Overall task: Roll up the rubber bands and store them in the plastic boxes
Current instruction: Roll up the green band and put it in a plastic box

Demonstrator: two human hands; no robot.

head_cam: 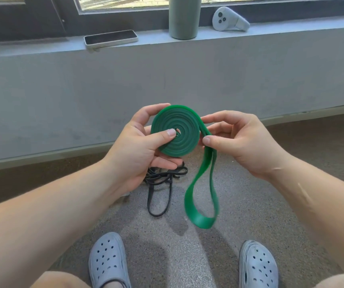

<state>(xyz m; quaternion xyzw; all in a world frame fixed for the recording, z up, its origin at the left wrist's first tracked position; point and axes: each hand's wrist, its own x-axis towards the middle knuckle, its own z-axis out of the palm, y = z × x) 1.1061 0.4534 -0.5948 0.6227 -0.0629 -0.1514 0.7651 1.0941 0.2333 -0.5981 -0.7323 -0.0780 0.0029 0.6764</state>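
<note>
So the green band [175, 132] was mostly wound into a flat spiral roll, held up in the air over the floor [239, 215]. The left hand [137, 150] had the roll itself: thumb pressed on its centre and fingers curled round behind and under it, so that grip was pinching the roll. The right hand [235, 140] sat just right of the roll, its grip pinching the strap between thumb and fingers right where it came off the roll's edge.

The unwound part hung down below and to the right of the roll as a long loose loop [200, 222]. It was blurry at the bottom, and I couldn't tell if it touched the floor.

Directly below the roll, a tangle of thin black band [160, 183] lay on the floor, partly hidden by the left hand. Lower still were two grey clogs [108, 260], one on each side of the roll.

Well beyond the roll, on the window ledge [42, 48], a phone [111, 38] lay flat up-left, a bottle [183, 17] stood straight above, and a white controller [229, 19] was up-right.
</note>
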